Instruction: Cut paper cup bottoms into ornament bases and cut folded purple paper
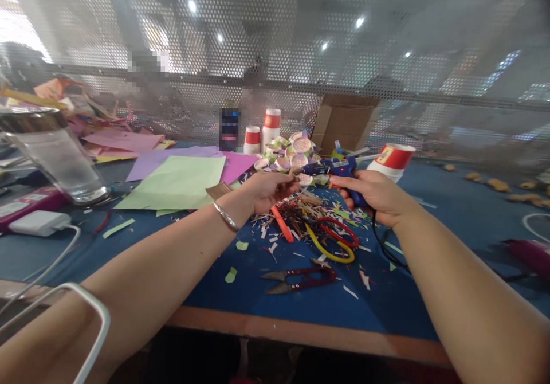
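Observation:
My right hand (378, 196) is wrapped round the handle of a blue glue gun (341, 168), whose nozzle points left. My left hand (268, 190), with a silver bangle on the wrist, pinches a small thin piece (295, 179) right at the nozzle; what the piece is I cannot make out. Both hands hover over a heap of paper scraps (309, 212). Below them lie scissors with red and yellow handles (333, 241) and small dark red snips (298, 278).
Green, purple and pink paper sheets (180, 180) lie at the left. Red-and-white paper cups (393, 160) and cut cup pieces (287, 152) stand behind. A glass jar (60, 160), a white charger (38, 222), a cardboard box (344, 123) and a perforated screen surround the blue table (451, 223).

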The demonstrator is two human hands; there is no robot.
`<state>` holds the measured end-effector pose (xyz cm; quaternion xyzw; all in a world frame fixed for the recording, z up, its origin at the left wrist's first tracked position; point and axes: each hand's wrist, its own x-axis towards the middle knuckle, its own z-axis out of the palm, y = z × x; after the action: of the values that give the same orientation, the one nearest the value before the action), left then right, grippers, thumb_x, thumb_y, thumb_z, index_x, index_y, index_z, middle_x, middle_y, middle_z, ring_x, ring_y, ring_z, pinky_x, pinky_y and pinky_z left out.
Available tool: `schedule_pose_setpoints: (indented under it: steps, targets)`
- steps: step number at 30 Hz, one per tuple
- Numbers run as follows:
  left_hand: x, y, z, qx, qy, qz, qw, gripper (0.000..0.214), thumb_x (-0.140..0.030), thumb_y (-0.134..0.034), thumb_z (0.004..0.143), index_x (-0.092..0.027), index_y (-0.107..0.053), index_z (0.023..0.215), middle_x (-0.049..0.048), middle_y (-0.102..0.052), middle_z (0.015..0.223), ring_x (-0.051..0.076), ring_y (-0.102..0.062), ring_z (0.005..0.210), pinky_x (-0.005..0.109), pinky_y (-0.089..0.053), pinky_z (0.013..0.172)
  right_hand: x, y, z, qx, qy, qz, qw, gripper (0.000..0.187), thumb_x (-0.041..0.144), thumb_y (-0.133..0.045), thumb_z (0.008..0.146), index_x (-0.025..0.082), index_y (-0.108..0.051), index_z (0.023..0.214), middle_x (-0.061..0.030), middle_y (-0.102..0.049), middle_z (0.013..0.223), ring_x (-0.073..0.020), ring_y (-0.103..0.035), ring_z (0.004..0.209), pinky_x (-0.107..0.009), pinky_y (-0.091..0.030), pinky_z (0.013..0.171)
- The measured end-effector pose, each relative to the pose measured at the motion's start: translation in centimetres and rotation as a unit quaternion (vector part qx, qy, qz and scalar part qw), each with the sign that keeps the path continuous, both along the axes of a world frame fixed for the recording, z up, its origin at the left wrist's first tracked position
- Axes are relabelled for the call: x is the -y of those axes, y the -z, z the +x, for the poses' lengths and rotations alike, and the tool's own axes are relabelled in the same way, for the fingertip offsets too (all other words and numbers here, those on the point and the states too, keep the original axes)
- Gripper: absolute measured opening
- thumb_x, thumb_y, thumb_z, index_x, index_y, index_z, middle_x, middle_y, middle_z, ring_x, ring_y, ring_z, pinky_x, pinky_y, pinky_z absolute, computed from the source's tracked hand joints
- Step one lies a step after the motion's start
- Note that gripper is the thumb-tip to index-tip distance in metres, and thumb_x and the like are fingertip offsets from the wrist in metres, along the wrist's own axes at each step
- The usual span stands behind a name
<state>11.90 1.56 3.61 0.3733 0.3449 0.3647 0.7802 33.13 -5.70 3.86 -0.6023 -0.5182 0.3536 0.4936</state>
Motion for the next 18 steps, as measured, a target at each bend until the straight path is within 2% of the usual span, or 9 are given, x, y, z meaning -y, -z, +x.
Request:
schedule_pose_setpoints:
  steps: [5, 11, 18]
  targets:
    - [0.6, -0.6, -0.2, 0.021, 0.020, -0.016, 0.999, 0.025, 0.000, -0.050, 0.096, -0.007, -0.066, 0.078, 0.0040, -0.065, 0.061, 0.005, -0.059, 0.052, 0.011, -0.049, 0.053, 0.0, 0.0, -0.1, -0.016, 0.023, -0.014, 0.999, 0.037, 0.044, -0.087, 0.068, 0.019, -0.060, 0.068, 0.0027, -0.058, 0.055, -0.0074, -0.050, 0.041, -0.020, -0.044, 0.036]
    - [0.1, -1.7, -1.1, 0.048, -0.010, -0.003, 0.999, 0.028, -0.003, -0.047, 0.100, -0.008, -0.064, 0.078, 0.0001, -0.061, 0.057, 0.001, -0.052, 0.048, 0.007, -0.044, 0.049, 0.0, -0.1, 0.1, -0.023, 0.051, -0.015, 0.998, 0.034, 0.039, -0.088, 0.067, 0.019, -0.060, 0.065, 0.0030, -0.057, 0.054, -0.0073, -0.049, 0.041, -0.019, -0.042, 0.034]
    - [-0.7, -0.7, -1.3, -0.001, -0.042, 0.027, 0.999, 0.028, -0.003, -0.052, 0.097, -0.009, -0.064, 0.072, 0.0022, -0.063, 0.056, 0.004, -0.056, 0.049, 0.011, -0.045, 0.050, 0.5, -0.8, -0.5, -0.020, 0.060, 0.004, 0.998, 0.033, 0.038, -0.085, 0.067, 0.017, -0.060, 0.063, 0.0038, -0.056, 0.056, -0.0049, -0.050, 0.042, -0.016, -0.042, 0.036]
